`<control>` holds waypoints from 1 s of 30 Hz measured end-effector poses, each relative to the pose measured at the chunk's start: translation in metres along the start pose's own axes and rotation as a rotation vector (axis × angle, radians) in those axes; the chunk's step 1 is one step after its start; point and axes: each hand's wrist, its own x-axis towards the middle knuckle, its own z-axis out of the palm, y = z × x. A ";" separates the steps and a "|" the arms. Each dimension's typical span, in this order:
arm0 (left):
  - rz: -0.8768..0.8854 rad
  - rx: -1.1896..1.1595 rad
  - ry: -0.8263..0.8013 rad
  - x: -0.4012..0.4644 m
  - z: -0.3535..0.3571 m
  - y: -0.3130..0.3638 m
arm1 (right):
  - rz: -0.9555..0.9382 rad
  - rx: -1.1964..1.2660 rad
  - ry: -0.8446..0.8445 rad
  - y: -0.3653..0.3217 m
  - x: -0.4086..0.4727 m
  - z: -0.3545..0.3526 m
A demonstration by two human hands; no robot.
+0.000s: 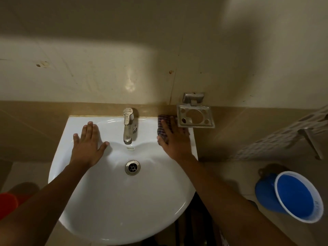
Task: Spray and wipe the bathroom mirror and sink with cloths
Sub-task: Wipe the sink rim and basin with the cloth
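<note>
Hands rest flat on the white sink (113, 206): left hand (88, 141) spread, fingers splayed, on the rim left of the tap (128, 126). Right hand (174, 139) presses a checked cloth (162, 128) flat onto the rim's back right corner, under the metal holder (195, 116).

We see a white ceramic pedestal sink (113, 206) with a metal tap (128, 126) at its far rim. A dark checked cloth (162, 128) lies on its far right ledge.

Sink (113, 206) glossy white ceramic, smooth. Tap (128, 126) and wall holder (195, 116) dull, spotted metal; drain (132, 167) shiny metal. Checked woven cloth (162, 128); blue bucket (291, 197) smooth plastic; wall tiles (106, 75) glossy, scuffed.
</note>
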 end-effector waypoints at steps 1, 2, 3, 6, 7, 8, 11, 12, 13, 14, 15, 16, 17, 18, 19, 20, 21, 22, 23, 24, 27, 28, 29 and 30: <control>-0.002 0.001 0.000 0.000 -0.001 0.000 | 0.036 -0.020 0.034 0.010 -0.006 -0.001; -0.005 0.002 -0.006 0.000 -0.001 0.000 | 0.069 -0.028 0.061 0.018 -0.012 -0.001; -0.010 0.003 -0.014 0.000 -0.002 0.001 | 0.102 -0.026 0.081 0.026 -0.019 0.001; -0.016 -0.002 -0.019 -0.001 -0.005 0.001 | 0.178 -0.021 0.120 0.031 -0.042 0.009; -0.014 -0.007 -0.022 -0.001 -0.006 0.000 | 0.182 -0.021 0.131 0.030 -0.048 0.012; -0.010 -0.012 -0.023 -0.001 -0.007 0.000 | 0.183 -0.019 0.143 0.028 -0.053 0.013; 0.006 -0.030 -0.015 -0.001 -0.010 -0.003 | 0.203 -0.006 0.168 0.017 -0.049 0.017; 0.011 -0.046 -0.010 -0.001 -0.011 -0.004 | 0.195 -0.008 0.172 0.010 -0.044 0.017; 0.013 -0.072 -0.002 -0.001 -0.012 -0.005 | 0.169 -0.011 0.167 0.003 -0.038 0.018; 0.006 -0.106 0.008 -0.002 -0.012 -0.007 | 0.132 -0.006 0.150 -0.007 -0.031 0.020; -0.006 -0.139 0.018 -0.003 -0.013 -0.009 | 0.091 0.008 0.130 -0.020 -0.023 0.020; -0.015 -0.164 0.025 -0.004 -0.014 -0.011 | 0.051 0.028 0.107 -0.034 -0.016 0.020; -0.015 -0.176 0.030 -0.004 -0.015 -0.015 | 0.009 0.048 0.082 -0.050 -0.007 0.021; -0.005 -0.178 0.035 -0.005 -0.015 -0.019 | -0.032 0.062 0.063 -0.066 0.000 0.020; 0.008 -0.177 0.040 -0.004 -0.015 -0.024 | -0.069 0.071 0.055 -0.079 0.007 0.021; 0.018 -0.177 0.042 -0.004 -0.015 -0.030 | -0.091 0.080 0.049 -0.088 0.012 0.021; 0.025 -0.176 0.040 -0.004 -0.015 -0.034 | -0.096 0.091 0.044 -0.092 0.015 0.022; 0.035 -0.173 0.036 -0.003 -0.016 -0.040 | -0.094 0.097 0.034 -0.093 0.015 0.023; 0.053 -0.170 0.034 -0.003 -0.017 -0.045 | -0.097 0.098 0.026 -0.092 0.015 0.024; 0.074 -0.169 0.034 -0.003 -0.018 -0.050 | -0.103 0.102 0.016 -0.090 0.013 0.025; 0.145 -0.184 0.027 -0.004 -0.020 -0.059 | -0.062 0.142 0.051 -0.091 0.003 0.027; 0.162 -0.193 0.032 -0.004 -0.020 -0.062 | -0.026 0.155 0.087 -0.097 -0.005 0.028; 0.174 -0.200 0.035 -0.005 -0.020 -0.066 | 0.008 0.164 0.127 -0.106 -0.014 0.031; 0.190 -0.200 0.034 -0.005 -0.021 -0.069 | 0.034 0.173 0.162 -0.115 -0.024 0.036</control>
